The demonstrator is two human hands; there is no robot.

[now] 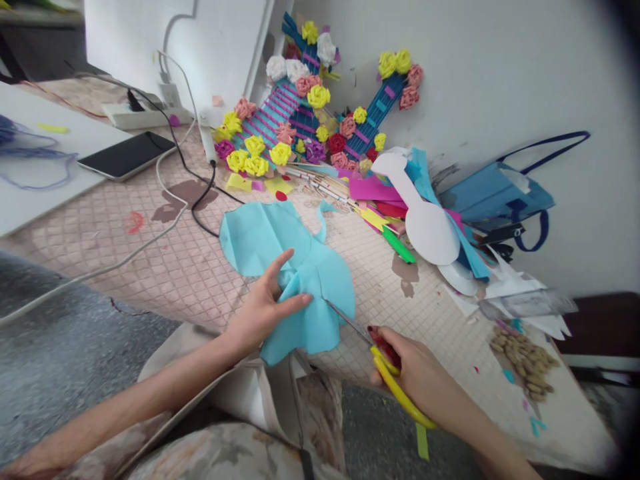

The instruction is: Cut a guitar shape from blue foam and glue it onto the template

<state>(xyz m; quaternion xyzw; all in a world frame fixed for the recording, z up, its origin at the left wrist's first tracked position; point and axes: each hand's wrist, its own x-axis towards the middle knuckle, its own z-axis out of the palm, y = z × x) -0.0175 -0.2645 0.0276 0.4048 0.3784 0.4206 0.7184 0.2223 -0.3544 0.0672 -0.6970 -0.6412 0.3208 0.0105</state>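
A light blue sheet of paper [280,243], cut into rounded lobes, lies over the near edge of a table with a pink quilted cover [150,260]. My left hand [265,303] pinches the sheet near its middle, thumb on top and fingers stretched along it. My right hand [417,377] grips yellow-handled scissors [380,353]. The blades point left and up into the sheet's lower right edge.
Paper-flower crafts [300,107] on blue strips lean against the wall. Coloured paper scraps and white cut-outs [425,220] are piled at right, beside a blue bag [500,193]. A phone [125,155], power strip and cables lie at left. Seeds [525,363] sit near the right edge.
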